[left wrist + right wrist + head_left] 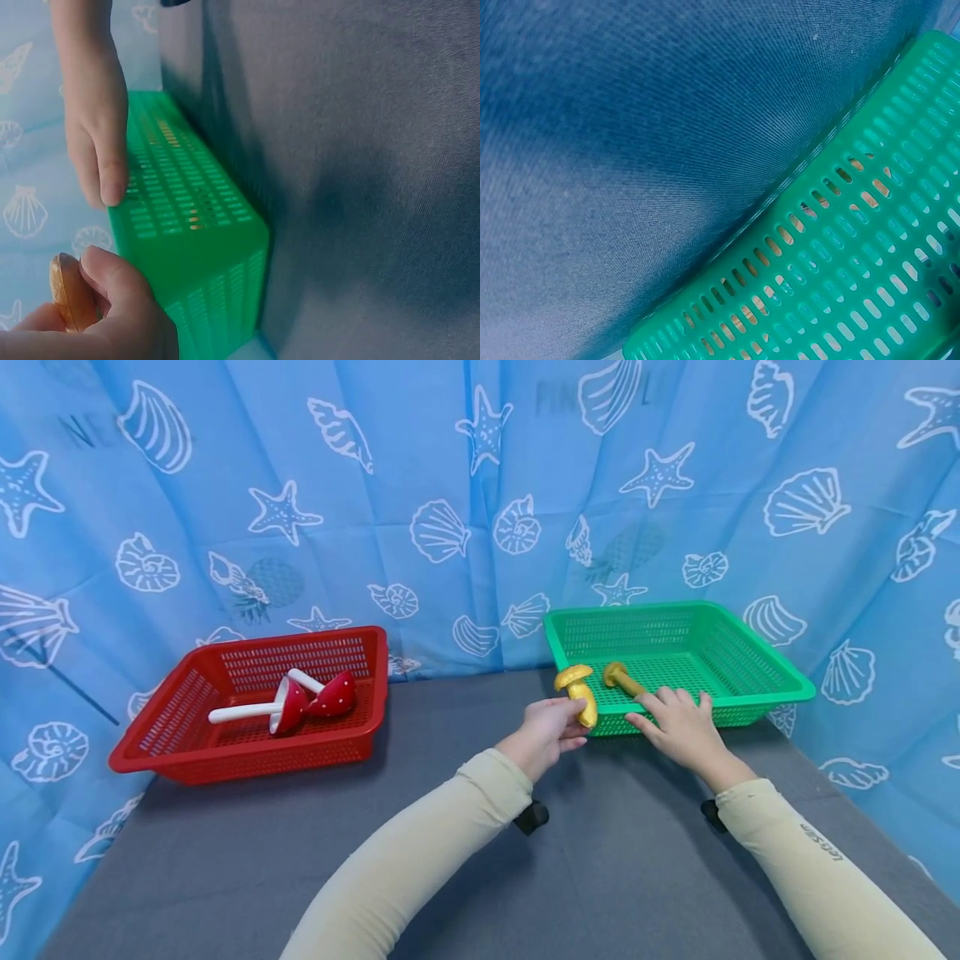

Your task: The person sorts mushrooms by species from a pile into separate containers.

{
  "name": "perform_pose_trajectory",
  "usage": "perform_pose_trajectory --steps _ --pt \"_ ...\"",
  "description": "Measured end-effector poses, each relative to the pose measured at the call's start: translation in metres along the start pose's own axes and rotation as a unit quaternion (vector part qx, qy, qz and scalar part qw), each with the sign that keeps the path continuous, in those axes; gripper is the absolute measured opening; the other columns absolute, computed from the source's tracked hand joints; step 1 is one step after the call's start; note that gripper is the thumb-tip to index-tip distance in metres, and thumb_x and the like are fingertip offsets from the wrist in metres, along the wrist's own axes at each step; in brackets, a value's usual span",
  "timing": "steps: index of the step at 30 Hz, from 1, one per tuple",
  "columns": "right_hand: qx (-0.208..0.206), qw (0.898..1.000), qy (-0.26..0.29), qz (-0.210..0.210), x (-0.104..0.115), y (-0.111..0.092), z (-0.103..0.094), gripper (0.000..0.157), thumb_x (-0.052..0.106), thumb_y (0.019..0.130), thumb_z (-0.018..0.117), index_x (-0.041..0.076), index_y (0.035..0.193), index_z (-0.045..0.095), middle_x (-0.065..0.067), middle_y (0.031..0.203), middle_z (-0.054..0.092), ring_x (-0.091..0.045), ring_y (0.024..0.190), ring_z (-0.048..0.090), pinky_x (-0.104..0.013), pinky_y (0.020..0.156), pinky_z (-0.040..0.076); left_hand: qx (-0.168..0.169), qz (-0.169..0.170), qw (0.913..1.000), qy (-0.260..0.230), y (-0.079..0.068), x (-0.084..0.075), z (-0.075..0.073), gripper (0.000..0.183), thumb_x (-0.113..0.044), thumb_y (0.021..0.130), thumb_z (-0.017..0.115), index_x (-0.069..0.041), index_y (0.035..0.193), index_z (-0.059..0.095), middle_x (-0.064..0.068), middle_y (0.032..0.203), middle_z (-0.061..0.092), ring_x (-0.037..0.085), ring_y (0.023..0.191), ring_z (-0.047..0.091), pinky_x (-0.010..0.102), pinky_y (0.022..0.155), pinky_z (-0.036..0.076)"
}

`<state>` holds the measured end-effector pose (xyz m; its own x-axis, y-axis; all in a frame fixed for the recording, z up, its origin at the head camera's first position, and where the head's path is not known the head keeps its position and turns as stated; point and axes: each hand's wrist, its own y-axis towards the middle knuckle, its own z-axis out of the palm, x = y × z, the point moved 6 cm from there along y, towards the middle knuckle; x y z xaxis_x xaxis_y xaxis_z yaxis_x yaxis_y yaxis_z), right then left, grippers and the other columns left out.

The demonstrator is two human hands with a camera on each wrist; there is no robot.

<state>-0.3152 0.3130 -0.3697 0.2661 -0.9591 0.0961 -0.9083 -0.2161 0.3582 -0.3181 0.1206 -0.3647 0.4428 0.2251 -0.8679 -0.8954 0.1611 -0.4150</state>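
Note:
A yellow toy mushroom (581, 700) is pinched by its stem in my left hand (551, 735), just outside the near left corner of the green basket (757, 700). In the left wrist view the thumb and fingers press on the mushroom (69, 292). My right hand (682, 731) rests on the basket's front rim, its fingers reaching over it; the left wrist view shows them fairly straight. Inside the basket, a brown toy mushroom (622, 679) lies with its stem toward the right fingertips; whether they touch is unclear. In the right wrist view, only the basket's slotted wall (832, 262) shows, not the hand.
To the left stands a red basket (262, 758) containing two red-capped, white-stemmed toy mushrooms (288, 708). Both baskets sit on a grey cloth-covered table (600, 877). Behind the table hangs a blue curtain (480, 585) with shell and starfish prints.

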Motion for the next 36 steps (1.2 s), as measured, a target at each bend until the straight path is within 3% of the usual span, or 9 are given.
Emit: perform_pose_trajectory --steps 6,14,21,31,36 --pt "-0.003 1.0 -0.001 -0.003 0.001 0.0 0.0 0.033 0.03 0.096 0.062 0.005 0.117 0.061 -0.021 0.104 0.056 -0.044 0.097 0.05 -0.074 0.089 0.023 -0.009 -0.007 0.9999 -0.007 0.004 -0.001 0.001 0.027 -0.012 0.092 0.068 -0.004 0.117 0.064 0.009 0.088 0.07 0.013 0.061 0.059 0.021 0.053 0.049" --pt "-0.003 1.0 0.0 -0.004 0.0 -0.001 -0.001 0.034 0.033 0.097 0.059 0.006 0.118 0.061 -0.019 0.102 0.056 -0.043 0.096 0.051 -0.073 0.088 0.025 -0.023 -0.006 0.9997 -0.008 0.01 -0.002 0.011 0.027 -0.011 0.091 0.068 -0.006 0.117 0.066 0.008 0.088 0.068 0.016 0.071 0.063 0.025 0.061 0.049" --pt "-0.003 1.0 -0.003 -0.007 0.0 0.001 -0.001 0.035 0.035 0.097 0.058 0.006 0.118 0.061 -0.018 0.102 0.056 -0.041 0.094 0.05 -0.07 0.085 0.027 -0.032 -0.006 0.9992 -0.023 0.012 -0.004 0.018 0.028 -0.009 0.091 0.068 -0.008 0.119 0.067 0.006 0.087 0.066 0.014 0.066 0.059 0.023 0.06 0.049" --pt "0.003 1.0 0.0 -0.004 0.0 0.001 -0.002 0.035 0.033 0.097 0.059 0.006 0.119 0.061 -0.019 0.104 0.056 -0.041 0.095 0.049 -0.071 0.086 0.026 -0.032 0.008 0.9987 -0.038 0.017 -0.014 0.027 0.031 -0.004 0.092 0.066 -0.008 0.122 0.066 0.009 0.093 0.068 0.021 0.086 0.068 0.028 0.07 0.053" --pt "0.007 1.0 0.003 0.0 0.0 0.0 -0.001 0.035 0.033 0.097 0.06 0.006 0.119 0.061 -0.019 0.103 0.056 -0.041 0.095 0.049 -0.072 0.087 0.025 -0.033 0.014 0.9984 -0.045 0.021 -0.017 0.03 0.032 0.0 0.091 0.065 -0.01 0.121 0.068 0.009 0.099 0.069 0.02 0.086 0.069 0.032 0.077 0.055"
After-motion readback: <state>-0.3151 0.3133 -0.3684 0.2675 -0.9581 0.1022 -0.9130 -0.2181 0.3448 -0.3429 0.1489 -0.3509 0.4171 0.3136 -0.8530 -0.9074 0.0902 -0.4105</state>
